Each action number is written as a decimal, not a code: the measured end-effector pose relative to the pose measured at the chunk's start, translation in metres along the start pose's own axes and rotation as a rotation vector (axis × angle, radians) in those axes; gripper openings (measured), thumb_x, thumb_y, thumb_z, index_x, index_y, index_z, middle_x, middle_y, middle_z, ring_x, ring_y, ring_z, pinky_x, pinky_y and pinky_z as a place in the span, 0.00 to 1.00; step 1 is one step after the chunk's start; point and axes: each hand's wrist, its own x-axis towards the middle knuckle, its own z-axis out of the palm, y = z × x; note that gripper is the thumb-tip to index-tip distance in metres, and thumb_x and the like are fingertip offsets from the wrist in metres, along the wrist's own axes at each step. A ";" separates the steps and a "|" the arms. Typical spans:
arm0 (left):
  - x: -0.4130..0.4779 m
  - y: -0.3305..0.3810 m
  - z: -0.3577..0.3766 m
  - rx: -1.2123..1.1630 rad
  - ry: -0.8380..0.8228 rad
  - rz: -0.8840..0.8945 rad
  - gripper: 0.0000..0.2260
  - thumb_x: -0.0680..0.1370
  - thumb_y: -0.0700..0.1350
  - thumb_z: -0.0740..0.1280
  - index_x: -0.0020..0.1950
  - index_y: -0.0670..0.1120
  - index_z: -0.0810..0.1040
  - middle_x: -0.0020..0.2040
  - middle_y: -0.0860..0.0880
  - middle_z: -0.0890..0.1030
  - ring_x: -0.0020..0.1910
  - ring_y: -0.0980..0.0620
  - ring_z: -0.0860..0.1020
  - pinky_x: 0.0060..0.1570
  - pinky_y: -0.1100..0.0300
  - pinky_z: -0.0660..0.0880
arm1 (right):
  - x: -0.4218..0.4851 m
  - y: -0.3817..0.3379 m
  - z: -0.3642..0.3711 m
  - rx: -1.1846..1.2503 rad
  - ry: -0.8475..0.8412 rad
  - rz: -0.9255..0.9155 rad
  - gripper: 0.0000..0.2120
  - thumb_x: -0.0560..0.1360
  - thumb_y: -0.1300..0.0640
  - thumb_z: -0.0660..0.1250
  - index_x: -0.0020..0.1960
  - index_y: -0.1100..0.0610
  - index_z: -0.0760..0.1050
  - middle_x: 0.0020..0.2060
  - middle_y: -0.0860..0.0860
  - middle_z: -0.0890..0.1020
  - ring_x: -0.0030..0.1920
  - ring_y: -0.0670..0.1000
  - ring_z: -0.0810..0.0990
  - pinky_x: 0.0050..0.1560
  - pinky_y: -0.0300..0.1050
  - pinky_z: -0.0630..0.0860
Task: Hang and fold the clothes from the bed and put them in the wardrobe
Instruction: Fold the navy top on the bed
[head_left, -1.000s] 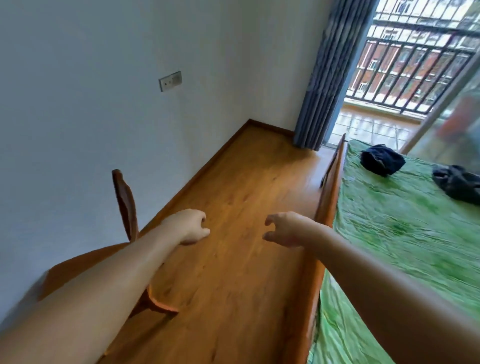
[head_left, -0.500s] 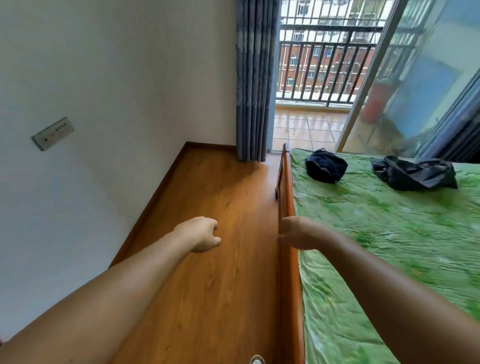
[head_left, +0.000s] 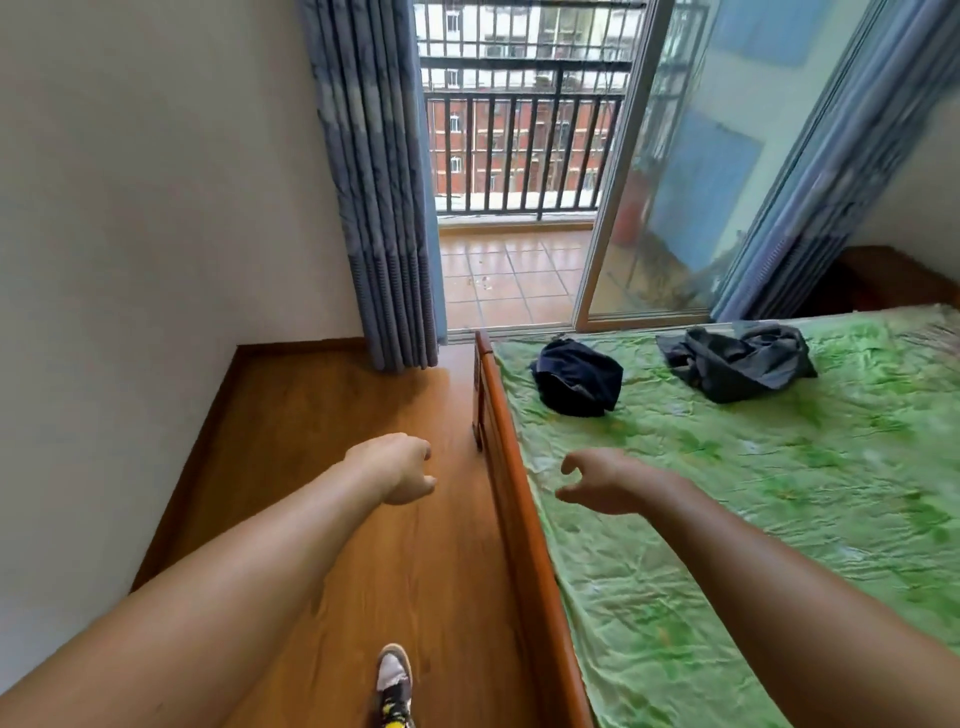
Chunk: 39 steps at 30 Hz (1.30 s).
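Both grips loose and empty: left hand (head_left: 395, 467) over floor (head_left: 322, 410), right hand (head_left: 597, 486) over bed (head_left: 753, 519).

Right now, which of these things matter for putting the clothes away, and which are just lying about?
For the job: navy garment and grey garment, both crumpled on the bed; left hand and right hand, both empty.

Just there: curtain, glass door, shoe.

no readable text, no labels, no brand marks, no numbers on anything in view
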 end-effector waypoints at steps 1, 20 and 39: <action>0.025 -0.004 -0.008 0.001 -0.001 0.024 0.22 0.81 0.55 0.66 0.73 0.51 0.72 0.69 0.49 0.76 0.62 0.49 0.78 0.49 0.61 0.77 | 0.019 0.001 -0.008 0.007 0.008 0.027 0.26 0.78 0.42 0.66 0.72 0.54 0.72 0.69 0.55 0.76 0.67 0.57 0.75 0.60 0.46 0.73; 0.412 0.064 -0.086 0.281 -0.233 0.507 0.16 0.79 0.52 0.62 0.65 0.52 0.75 0.57 0.50 0.78 0.55 0.45 0.78 0.52 0.47 0.80 | 0.260 0.122 -0.075 0.318 -0.078 0.485 0.26 0.78 0.45 0.65 0.73 0.54 0.71 0.69 0.55 0.76 0.66 0.57 0.76 0.64 0.50 0.74; 0.682 0.176 -0.018 0.519 -0.471 0.717 0.21 0.80 0.52 0.64 0.72 0.51 0.71 0.67 0.43 0.67 0.52 0.44 0.75 0.48 0.51 0.77 | 0.463 0.247 -0.029 0.533 -0.186 0.664 0.24 0.80 0.46 0.61 0.75 0.49 0.68 0.72 0.59 0.68 0.67 0.63 0.72 0.65 0.56 0.73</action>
